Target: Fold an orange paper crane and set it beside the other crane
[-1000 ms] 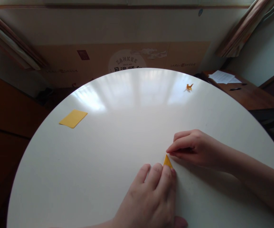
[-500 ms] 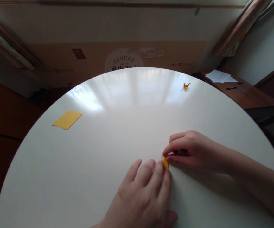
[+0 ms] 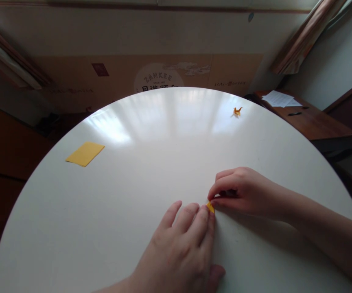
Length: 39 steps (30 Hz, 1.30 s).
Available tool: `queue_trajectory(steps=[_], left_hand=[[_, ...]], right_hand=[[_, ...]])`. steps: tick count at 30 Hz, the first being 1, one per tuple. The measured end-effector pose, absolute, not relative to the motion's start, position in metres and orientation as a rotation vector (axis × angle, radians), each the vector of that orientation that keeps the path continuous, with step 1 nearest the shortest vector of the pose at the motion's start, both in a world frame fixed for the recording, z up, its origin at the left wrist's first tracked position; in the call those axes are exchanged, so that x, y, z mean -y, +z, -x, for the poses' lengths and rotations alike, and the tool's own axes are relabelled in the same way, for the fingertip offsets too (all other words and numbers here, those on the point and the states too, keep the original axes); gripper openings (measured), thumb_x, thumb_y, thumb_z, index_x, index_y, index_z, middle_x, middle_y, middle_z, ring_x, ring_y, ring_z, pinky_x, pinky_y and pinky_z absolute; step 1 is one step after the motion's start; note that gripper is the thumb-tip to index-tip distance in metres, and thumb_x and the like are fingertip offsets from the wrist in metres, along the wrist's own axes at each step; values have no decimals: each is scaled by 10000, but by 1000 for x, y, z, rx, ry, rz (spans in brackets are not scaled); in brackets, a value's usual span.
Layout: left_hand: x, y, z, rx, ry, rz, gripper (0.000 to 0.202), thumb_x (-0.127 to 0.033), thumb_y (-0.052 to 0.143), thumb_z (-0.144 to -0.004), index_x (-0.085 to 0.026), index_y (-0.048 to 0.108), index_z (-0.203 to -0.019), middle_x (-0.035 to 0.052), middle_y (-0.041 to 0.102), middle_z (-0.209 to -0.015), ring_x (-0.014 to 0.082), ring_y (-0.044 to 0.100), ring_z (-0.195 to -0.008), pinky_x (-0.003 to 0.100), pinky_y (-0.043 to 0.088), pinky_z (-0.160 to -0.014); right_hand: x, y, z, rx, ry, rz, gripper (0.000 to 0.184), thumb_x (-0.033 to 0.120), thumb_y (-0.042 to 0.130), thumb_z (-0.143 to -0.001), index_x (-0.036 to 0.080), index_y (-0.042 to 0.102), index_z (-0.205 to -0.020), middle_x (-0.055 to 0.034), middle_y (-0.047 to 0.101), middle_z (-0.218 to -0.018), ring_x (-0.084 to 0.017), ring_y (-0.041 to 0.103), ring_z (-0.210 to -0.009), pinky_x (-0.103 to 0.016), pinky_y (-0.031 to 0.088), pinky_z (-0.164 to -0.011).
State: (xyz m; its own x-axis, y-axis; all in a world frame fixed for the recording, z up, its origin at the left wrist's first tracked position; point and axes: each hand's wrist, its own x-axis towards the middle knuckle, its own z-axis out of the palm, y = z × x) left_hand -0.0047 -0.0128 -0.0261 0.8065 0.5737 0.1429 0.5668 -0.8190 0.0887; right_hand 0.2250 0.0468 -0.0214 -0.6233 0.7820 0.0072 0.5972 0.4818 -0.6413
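A small folded piece of yellow paper [image 3: 210, 207] lies on the white round table [image 3: 139, 171], mostly covered by my hands. My left hand [image 3: 180, 248] rests palm down with its fingers stretched out and somewhat apart, the index fingertip side pressing on the paper. Thumb and index finger of my right hand [image 3: 244, 189] pinch the paper's upper right tip. How much paper is under the left fingers is hidden. Toward the far right of the tabletop stands a small orange-yellow origami crane [image 3: 237, 111].
Flat yellow paper [image 3: 86, 154], seemingly a small stack, lies at the table's left. Past the right edge, a brown wooden desk [image 3: 322, 124] holds white printed sheets [image 3: 278, 99] and a dark pen-like object [image 3: 294, 114]. A printed cardboard panel [image 3: 117, 75] stands behind the table.
Both hands have shifted very slightly, with the left fingers creeping up along the paper so that less of it shows. The right hand keeps its pinch. The whole view has tilted a little.
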Motion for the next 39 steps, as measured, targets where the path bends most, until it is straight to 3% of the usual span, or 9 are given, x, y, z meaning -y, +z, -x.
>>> queue_trajectory(steps=[16,31,39], left_hand=[[15,-25,4,-906,182,-2926,580,-477,527,-923,-90,560,-1353,152,598,-1363,313,540,-1196,454,409,-1038],[12,-20,4,-921,155,-2917,576,-476,548,-916,-125,545,-1373,127,605,-1358,304,549,-1188,460,406,-1042],[11,-22,5,-898,168,-2945,608,-498,538,-915,-127,520,-1397,144,598,-1357,308,545,-1191,463,408,-1030]], right_hand=[[-45,-19,-219,2388,861,1289,92,169,676,-835,226,747,-848,9,727,-795,-135,636,-719,-226,434,-652],[-45,-21,-217,2368,837,1313,91,180,670,-836,232,745,-842,18,715,-783,-130,618,-706,-235,414,-656],[-42,-15,-221,2407,904,1264,205,230,715,-818,262,743,-1018,12,682,-784,-133,600,-699,-219,409,-625]])
